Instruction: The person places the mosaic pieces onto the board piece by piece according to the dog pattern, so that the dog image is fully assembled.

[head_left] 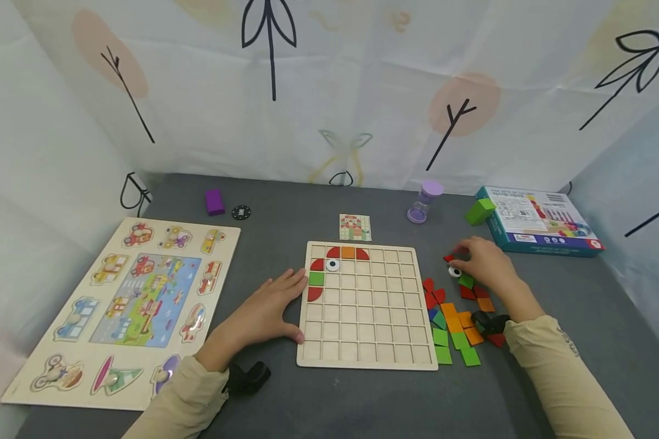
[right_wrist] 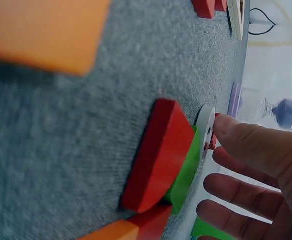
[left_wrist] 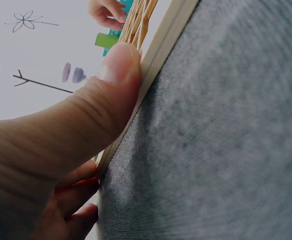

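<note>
A pale wooden grid board point(head_left: 373, 311) lies in the middle, with red rounded pieces, an orange square point(head_left: 348, 252), a green square point(head_left: 316, 278) and a white eye disc point(head_left: 332, 265) in its upper left cells. Along the board's left edge rests my left hand point(head_left: 269, 308), fingers straight and thumb point(left_wrist: 117, 75) against the rim. My right hand point(head_left: 486, 263) is right of the board, pinching a small red piece point(head_left: 448, 258) between thumb and forefinger. Just beneath it sits another eye disc point(head_left: 454, 272), beside a green piece point(right_wrist: 185, 172) and a red piece point(right_wrist: 158, 157).
Loose orange point(head_left: 450, 314), green and red pieces lie right of the board. A pattern card point(head_left: 354, 227) is behind it. Further back stand an hourglass point(head_left: 424, 201), a green block point(head_left: 480, 211) and a game box point(head_left: 543, 222). A picture puzzle point(head_left: 143, 360) lies left, near a purple block point(head_left: 215, 202).
</note>
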`<control>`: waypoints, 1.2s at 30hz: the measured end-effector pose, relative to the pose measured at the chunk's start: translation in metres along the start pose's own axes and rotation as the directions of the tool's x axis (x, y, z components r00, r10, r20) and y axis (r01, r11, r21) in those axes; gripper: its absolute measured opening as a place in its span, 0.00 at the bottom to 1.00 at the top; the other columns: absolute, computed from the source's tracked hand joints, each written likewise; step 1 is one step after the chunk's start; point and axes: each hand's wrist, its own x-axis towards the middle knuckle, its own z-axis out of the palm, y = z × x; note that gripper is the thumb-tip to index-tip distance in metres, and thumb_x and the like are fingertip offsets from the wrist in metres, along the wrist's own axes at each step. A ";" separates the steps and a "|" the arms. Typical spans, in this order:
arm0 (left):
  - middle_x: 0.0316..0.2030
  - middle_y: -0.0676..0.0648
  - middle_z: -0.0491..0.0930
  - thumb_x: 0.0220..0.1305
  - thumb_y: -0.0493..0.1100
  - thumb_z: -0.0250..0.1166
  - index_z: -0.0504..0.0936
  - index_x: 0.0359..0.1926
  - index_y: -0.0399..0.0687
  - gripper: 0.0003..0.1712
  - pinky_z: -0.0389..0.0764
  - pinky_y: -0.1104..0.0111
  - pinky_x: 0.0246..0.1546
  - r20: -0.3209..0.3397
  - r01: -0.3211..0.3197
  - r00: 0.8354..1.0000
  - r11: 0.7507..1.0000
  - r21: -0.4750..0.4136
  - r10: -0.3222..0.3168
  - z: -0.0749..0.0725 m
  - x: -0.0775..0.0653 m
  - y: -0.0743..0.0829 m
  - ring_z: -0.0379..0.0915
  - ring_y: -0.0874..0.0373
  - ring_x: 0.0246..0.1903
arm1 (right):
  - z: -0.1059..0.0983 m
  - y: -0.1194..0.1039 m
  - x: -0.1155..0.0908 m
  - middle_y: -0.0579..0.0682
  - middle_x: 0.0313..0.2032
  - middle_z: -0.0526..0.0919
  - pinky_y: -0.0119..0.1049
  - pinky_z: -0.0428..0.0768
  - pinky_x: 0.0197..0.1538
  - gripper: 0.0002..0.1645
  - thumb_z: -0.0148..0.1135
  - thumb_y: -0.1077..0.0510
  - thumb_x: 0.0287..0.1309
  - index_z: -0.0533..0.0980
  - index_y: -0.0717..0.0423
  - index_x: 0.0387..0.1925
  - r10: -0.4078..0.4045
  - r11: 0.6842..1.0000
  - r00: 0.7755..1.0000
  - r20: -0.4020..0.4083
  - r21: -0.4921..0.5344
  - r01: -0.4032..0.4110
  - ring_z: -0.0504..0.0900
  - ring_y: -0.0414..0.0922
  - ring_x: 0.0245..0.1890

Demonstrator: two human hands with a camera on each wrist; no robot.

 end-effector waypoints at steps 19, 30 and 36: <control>0.67 0.48 0.50 0.33 0.58 0.73 0.55 0.66 0.45 0.59 0.47 0.48 0.62 -0.001 -0.001 1.000 1.000 0.005 0.001 0.001 0.000 0.000 0.41 0.51 0.67 | 0.002 -0.019 0.003 0.57 0.34 0.77 0.43 0.74 0.30 0.17 0.62 0.52 0.50 0.77 0.61 0.37 -0.014 1.000 0.999 -0.044 -0.027 0.013 0.74 0.49 0.30; 0.67 0.48 0.49 0.33 0.59 0.73 0.55 0.66 0.45 0.59 0.48 0.49 0.62 -0.003 0.015 1.000 1.000 0.008 -0.015 0.002 0.000 0.000 0.40 0.51 0.67 | 0.013 -0.121 0.005 0.46 0.33 0.77 0.37 0.74 0.27 0.12 0.65 0.51 0.47 0.79 0.49 0.35 -0.356 0.934 0.929 -0.102 -0.086 0.348 0.75 0.41 0.30; 0.67 0.49 0.50 0.32 0.59 0.73 0.55 0.66 0.46 0.59 0.48 0.49 0.62 -0.005 0.017 1.000 1.000 0.015 -0.017 0.002 0.001 0.000 0.40 0.51 0.67 | 0.024 -0.158 0.010 0.44 0.30 0.77 0.35 0.73 0.28 0.09 0.65 0.51 0.47 0.79 0.48 0.32 -0.421 0.903 0.905 -0.050 -0.116 0.414 0.74 0.40 0.29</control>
